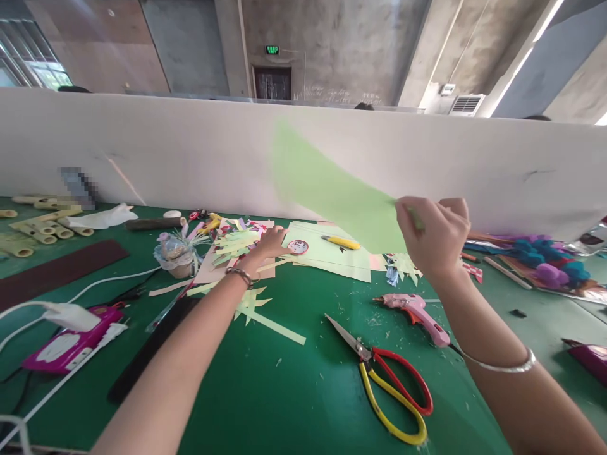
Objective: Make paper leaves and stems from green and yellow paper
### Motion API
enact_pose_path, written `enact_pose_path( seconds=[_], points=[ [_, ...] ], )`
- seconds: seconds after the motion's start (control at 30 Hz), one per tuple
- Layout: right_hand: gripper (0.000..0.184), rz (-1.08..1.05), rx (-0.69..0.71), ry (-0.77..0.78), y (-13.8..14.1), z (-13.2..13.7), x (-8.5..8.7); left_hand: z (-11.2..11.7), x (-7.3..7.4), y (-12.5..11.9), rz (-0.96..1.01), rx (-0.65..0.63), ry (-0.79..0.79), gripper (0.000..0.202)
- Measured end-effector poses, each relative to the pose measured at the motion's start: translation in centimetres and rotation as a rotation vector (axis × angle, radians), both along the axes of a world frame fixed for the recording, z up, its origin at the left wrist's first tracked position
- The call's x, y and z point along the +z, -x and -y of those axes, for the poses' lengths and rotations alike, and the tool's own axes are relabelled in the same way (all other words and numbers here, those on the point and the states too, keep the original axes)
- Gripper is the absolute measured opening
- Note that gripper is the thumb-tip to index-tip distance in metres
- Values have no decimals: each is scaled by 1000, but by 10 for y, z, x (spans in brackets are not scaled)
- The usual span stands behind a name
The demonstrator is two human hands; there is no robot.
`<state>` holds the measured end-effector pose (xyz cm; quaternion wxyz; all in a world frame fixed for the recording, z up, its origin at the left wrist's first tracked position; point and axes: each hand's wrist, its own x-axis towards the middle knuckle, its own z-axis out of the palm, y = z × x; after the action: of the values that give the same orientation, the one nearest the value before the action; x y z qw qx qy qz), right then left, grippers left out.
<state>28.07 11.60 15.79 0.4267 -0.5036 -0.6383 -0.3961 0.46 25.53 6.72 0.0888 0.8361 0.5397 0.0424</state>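
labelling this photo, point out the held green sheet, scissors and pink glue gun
Held green sheet (344, 202): head view, its middle
Scissors (363, 352): head view, the pivot
Pink glue gun (417, 308): head view, its body

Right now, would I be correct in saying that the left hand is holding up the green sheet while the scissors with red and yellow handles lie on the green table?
Not quite: the head view shows the right hand holding up the green sheet. The scissors with red and yellow handles do lie on the green table.
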Motion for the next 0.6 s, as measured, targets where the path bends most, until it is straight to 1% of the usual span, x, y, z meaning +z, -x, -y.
enact_pose_path(
  seconds=[0.07,0.1,0.13,0.2,0.27,0.3,0.33,0.37,0.4,0.47,0.53,0.6],
  points=[
    [23,46,28,58,4,13,-7,25,13,17,-26,-75,65,59],
    [23,48,35,107,5,17,-10,43,15,24,-43,-106,99,55],
    [24,39,41,167,6,20,-13,64,14,31,-65,-119,133,54],
    [24,-1,43,292,6,23,-17,115,2,40,-101,-153,201,61],
    [24,-56,39,365,6,24,-20,167,-18,45,-155,-198,233,68],
    [24,-77,40,379,7,24,-21,189,-29,46,-165,-195,233,69],
    [24,-91,41,385,8,26,-21,208,-38,46,-160,-172,223,69],
    [25,-98,47,381,9,28,-20,222,-46,46,-150,-150,198,65],
    [25,-99,59,364,12,31,-19,232,-52,45,-144,-132,180,63],
    [25,-88,87,307,17,42,-16,237,-59,43,-134,-97,145,62],
    [24,-64,112,239,24,56,-13,230,-59,42,-137,-74,130,64],
    [22,-31,140,184,29,72,-13,216,-58,43,-138,-55,122,65]
  ],
)
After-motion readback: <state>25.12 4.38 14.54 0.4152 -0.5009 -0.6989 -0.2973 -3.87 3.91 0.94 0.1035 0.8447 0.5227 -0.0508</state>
